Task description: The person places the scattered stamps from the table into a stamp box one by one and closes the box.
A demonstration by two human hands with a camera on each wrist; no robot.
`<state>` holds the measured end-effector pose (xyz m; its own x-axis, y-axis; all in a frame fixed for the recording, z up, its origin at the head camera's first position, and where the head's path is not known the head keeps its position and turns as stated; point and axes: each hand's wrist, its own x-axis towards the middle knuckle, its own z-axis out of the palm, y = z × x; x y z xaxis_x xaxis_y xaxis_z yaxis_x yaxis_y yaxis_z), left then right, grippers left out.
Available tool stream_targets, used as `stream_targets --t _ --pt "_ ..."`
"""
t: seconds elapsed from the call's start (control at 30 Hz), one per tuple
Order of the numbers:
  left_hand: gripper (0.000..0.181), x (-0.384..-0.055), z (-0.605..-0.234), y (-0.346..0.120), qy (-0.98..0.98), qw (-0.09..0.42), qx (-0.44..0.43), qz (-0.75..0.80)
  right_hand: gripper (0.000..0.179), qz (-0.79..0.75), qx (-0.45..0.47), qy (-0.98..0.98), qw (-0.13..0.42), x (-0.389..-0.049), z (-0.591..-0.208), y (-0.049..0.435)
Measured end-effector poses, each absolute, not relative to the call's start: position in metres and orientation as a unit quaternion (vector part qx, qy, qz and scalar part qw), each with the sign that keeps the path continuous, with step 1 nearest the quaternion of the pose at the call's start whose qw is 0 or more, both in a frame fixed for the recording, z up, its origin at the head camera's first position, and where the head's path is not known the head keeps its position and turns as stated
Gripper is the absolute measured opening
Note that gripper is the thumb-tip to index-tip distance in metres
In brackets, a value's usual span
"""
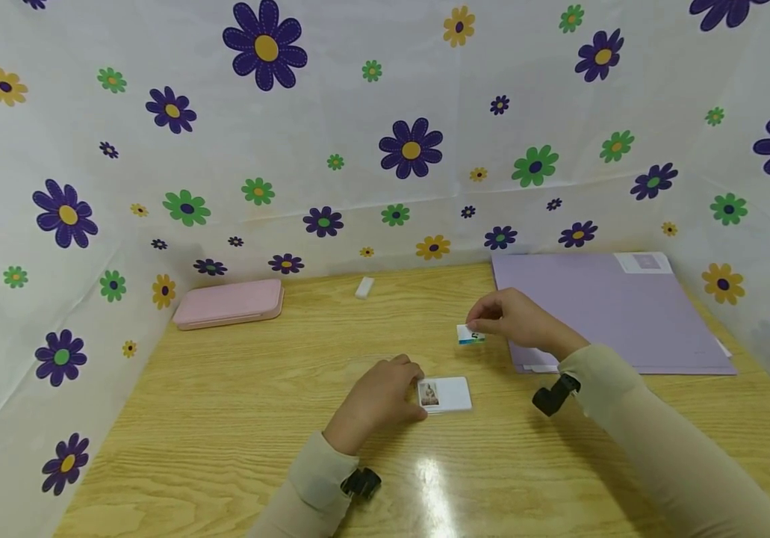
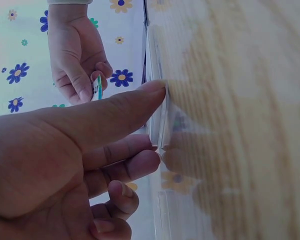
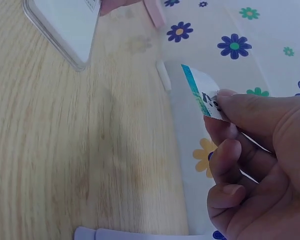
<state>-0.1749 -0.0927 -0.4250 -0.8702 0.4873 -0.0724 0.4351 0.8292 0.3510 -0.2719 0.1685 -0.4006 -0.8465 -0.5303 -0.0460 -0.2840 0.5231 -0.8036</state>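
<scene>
A white card in a clear, round-cornered case point(image 1: 454, 394) lies on the table, with a small brownish picture stamp point(image 1: 429, 393) at its left end. My left hand point(image 1: 379, 394) holds the left end of this case, thumb at the near edge and fingers at the far edge. Above the table, to the right and farther back, my right hand point(image 1: 517, 320) pinches a small stamp point(image 1: 470, 335) between thumb and index finger. In the right wrist view that stamp point(image 3: 200, 92) shows a toothed edge, a blue-green strip and a black-and-white figure; the thumb covers part of it.
A lavender folder point(image 1: 600, 314) with papers under it lies at the right, near my right forearm. At the back left is a pink case point(image 1: 230, 303), and a white eraser-like block point(image 1: 364, 288) lies at the back. Flower-patterned cloth point(image 1: 331, 127) walls the table.
</scene>
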Motion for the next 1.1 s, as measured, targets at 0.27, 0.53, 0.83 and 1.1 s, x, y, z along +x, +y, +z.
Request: stream_targets --t 0.27,0.53,0.83,1.1 --pt "0.052 -0.175 -0.425 -0.092 0.954 0.084 0.241 0.158 0.012 -0.426 -0.249 0.858 0.141 -0.264 -0.398 0.168" --pt "0.052 -0.175 -0.424 -0.092 0.954 0.082 0.239 0.159 0.018 -0.425 -0.259 0.857 0.134 -0.261 -0.393 0.168" --pt "0.051 -0.176 -0.425 -0.091 0.954 0.084 0.239 0.159 0.019 -0.427 -0.272 0.852 0.133 -0.257 -0.391 0.166" --pt "0.051 -0.176 -0.423 -0.091 0.954 0.084 0.238 0.159 0.017 -0.434 -0.274 0.846 0.142 -0.253 -0.390 0.163"
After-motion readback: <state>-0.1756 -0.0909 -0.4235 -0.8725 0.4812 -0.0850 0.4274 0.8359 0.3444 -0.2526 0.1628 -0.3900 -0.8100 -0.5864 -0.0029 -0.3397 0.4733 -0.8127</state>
